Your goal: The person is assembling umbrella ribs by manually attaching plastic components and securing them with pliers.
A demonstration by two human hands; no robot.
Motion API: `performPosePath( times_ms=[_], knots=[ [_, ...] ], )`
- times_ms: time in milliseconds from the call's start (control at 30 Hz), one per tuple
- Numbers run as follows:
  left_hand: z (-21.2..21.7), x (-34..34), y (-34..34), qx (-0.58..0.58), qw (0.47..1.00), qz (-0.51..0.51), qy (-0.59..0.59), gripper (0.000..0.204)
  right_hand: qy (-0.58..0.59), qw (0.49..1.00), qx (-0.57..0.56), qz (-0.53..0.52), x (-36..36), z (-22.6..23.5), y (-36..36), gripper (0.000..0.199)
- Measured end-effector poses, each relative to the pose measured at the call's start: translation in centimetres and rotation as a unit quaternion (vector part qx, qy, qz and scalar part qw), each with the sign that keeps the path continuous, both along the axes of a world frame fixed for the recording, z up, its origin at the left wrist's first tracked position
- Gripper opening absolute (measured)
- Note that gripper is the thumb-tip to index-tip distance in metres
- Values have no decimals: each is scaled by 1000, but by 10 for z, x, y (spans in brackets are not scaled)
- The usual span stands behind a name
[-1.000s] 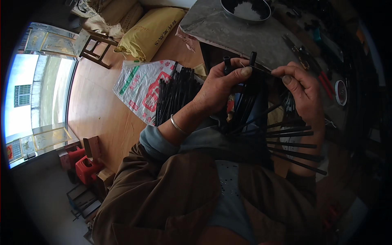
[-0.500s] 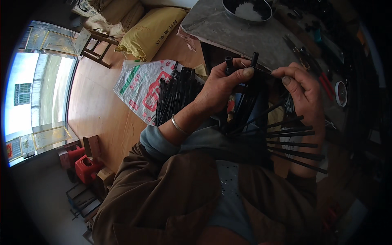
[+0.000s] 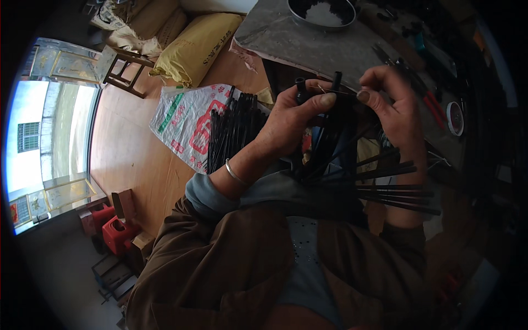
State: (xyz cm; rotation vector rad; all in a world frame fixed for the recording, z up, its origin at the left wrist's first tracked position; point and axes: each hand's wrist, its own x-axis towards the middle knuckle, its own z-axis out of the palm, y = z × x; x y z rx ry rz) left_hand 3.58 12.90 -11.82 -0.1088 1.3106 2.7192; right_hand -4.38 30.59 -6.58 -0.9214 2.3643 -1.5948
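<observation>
My left hand is closed around a dark piece, its thumb pressed on top. A black tube end sticks up beside its index finger, and a second black post rises just past the thumb tip. Between them shows a fine wire-like strand. My right hand is raised to the right, thumb and index finger close together at the end of a thin dark line; what they pinch is too small to name. Below the hands, several slim black rods fan out over my right forearm.
Many black rods lie on a white printed sack to the left. Ahead is a grey table with a metal bowl of white grains. Red-handled pliers and a round tin lie right. A yellow sack rests behind.
My right hand has tilted more upright, its fingers a little higher. The fanned rods have shifted closer together. The whole view has moved slightly; my left hand keeps its grip.
</observation>
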Motion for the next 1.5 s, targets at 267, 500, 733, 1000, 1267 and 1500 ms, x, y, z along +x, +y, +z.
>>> performPosePath(
  times_ms=[267, 500, 733, 1000, 1267, 1500],
  knots=[
    [-3, -1, 0, -25, 1000, 16, -6, 24, -71, 993, -95, -4, -7, -20, 5, 17],
    [-4, -2, 2, -32, 999, 34, -10, 24, -198, 941, -210, -176, 2, -61, 33, 27],
    [-3, 0, -2, -80, 996, 39, 29, 22, -335, 909, -245, 32, 37, -68, 0, 42],
    [3, -4, -11, -99, 995, -30, 3, 28, -414, 846, -337, 6, 54, -52, -35, 35],
    [15, -2, -14, -55, 995, -82, -8, 28, -318, 869, -373, -63, 65, -51, -44, 32],
    [4, -5, -33, -52, 998, 20, -17, 48, -347, 867, -353, -57, 61, -53, -40, 36]
  ],
)
